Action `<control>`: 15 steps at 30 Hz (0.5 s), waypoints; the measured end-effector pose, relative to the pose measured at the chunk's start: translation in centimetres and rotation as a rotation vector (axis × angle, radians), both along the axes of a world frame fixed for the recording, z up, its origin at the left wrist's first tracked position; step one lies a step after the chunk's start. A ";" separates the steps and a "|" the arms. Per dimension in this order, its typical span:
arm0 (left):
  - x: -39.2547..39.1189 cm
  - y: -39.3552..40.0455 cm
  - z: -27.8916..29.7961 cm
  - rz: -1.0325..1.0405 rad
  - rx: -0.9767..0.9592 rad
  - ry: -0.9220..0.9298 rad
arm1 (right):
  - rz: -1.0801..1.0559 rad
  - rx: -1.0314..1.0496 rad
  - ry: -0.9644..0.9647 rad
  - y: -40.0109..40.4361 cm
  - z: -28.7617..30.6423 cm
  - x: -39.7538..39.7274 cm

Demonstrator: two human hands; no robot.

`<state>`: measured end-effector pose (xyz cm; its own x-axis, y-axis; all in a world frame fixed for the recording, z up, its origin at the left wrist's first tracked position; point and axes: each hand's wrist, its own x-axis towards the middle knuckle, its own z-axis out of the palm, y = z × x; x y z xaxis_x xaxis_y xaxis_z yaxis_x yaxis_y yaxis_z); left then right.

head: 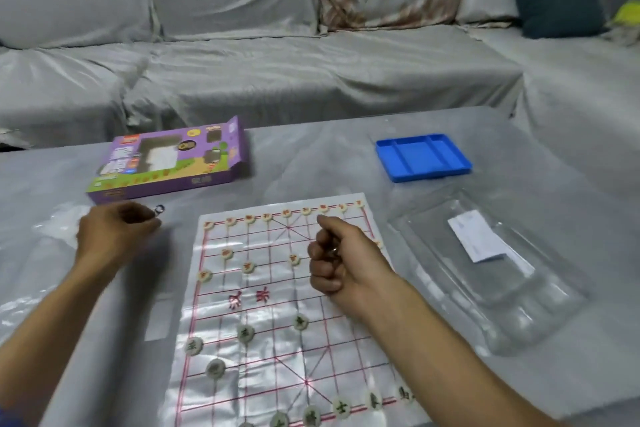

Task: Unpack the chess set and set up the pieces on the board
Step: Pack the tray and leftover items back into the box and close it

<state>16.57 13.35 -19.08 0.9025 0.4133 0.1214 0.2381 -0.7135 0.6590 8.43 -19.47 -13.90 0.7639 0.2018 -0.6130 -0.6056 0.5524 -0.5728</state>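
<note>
- Most of the unpacking looks finished: the board (277, 305) lies flat on the table (311, 149) beneath your hands, the purple box (169, 163) sits beyond your left fingers, and the clear plastic tray (485, 274) lies to the right of your right hand (341, 258).
- 9 red pieces (285, 212) line the far row just beyond your right fingers; about 5 more red ones stand nearer, under and left of that hand.
- Green pieces (246, 333) are only partly placed, by my judgement: 4 in the near-left area and a handful along the bottom row, so several spots still need filling.
- Your left hand (114, 236) hovers off the board's left edge, fingers (152, 218) pinching something small with a shiny rim; motion blur keeps me from saying whether it is a piece.
- Your right fingers (323, 253) are curled into a fist over the board's far-right part; something small seems tucked inside, though I cannot make out what.
- Your right arm hides the board's right side, and the frame cuts off the bottom row, so a full count is impossible.
- A blue tray (422, 156) sits well beyond your right hand.
</note>
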 end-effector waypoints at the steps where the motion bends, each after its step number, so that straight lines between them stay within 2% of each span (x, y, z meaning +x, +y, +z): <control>1: -0.2 -0.6 0.4 -0.028 -0.063 0.002 | -0.023 -0.002 -0.014 -1.2 0.2 0.0; 5: -2.6 -4.8 3.6 -0.197 -0.217 -0.082 | -0.116 -0.039 -0.081 -6.3 1.2 -0.2; 7: -5.4 -11.0 6.4 -0.280 -0.288 -0.135 | -0.216 -0.020 -0.104 -9.5 1.6 -0.7; 9: -8.5 -16.8 7.7 -0.408 -0.281 -0.152 | -0.311 -0.079 -0.130 -13.1 1.9 -1.5; 12: -11.9 -24.3 7.6 -0.584 -0.311 -0.116 | -0.356 -0.428 -0.189 -18.6 2.3 -2.8; 15: -13.9 -30.9 6.3 -0.745 -0.338 -0.063 | -0.283 -0.855 -0.215 -23.2 2.1 -4.1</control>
